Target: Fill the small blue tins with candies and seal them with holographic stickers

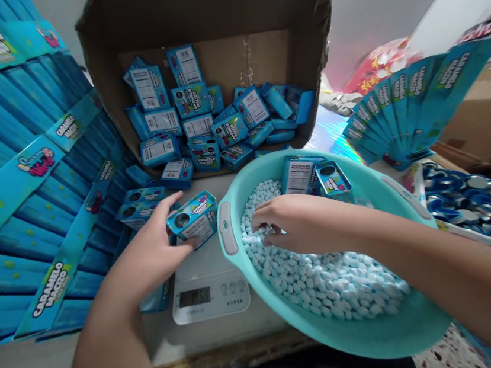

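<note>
A small blue candy box [197,228] with a dark round opening on top sits above the white digital scale [216,307], and my left hand [164,230] grips it between thumb and fingers. My right hand [281,221] reaches into the turquoise basin [358,337], its bent fingertips down among the pale blue and white candies [324,282]. Whether candies are between those fingers is hidden. Inside the basin's far side lie a blue box showing its printed label [300,175] and another box with an oval opening [332,179].
A cardboard box [207,15] behind holds several blue boxes. Stacked blue display packs [10,201] stand at the left. Fanned blue cartons [414,97] are at the right, beside a tray of round metal lids [480,197]. The table edge [230,353] runs along the front.
</note>
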A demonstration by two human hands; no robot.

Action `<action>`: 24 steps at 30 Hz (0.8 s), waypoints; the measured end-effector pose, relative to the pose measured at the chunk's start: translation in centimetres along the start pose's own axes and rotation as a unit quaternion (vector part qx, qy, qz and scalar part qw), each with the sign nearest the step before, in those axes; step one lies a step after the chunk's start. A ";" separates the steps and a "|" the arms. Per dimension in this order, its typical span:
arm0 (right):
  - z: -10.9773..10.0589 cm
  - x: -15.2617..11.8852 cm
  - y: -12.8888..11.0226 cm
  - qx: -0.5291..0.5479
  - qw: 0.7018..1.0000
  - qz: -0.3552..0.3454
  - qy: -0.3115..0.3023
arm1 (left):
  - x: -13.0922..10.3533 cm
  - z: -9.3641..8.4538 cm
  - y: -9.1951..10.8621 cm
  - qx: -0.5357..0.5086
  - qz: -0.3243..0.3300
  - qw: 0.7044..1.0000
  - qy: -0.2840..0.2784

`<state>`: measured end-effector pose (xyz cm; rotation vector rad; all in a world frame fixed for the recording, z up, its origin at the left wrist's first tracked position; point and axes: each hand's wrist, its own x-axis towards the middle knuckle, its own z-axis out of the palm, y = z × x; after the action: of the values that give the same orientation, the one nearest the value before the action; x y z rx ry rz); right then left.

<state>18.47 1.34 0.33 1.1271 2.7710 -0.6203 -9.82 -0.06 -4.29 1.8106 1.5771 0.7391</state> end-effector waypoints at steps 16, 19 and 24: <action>1.6 1.0 1.3 -0.046 0.998 0.032 -0.008 | -0.9 1.9 1.6 0.208 0.366 0.891 0.169; 1.3 0.9 1.0 -0.044 0.998 0.036 -0.018 | -1.2 1.8 1.5 0.234 0.384 0.882 0.137; 0.9 0.6 0.7 -0.039 0.998 0.038 -0.034 | -1.0 2.0 1.3 0.220 0.379 0.883 0.169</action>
<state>18.46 1.80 -0.87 1.1679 2.6571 -0.5269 -7.63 -1.32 -4.58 2.8305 1.2654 1.1595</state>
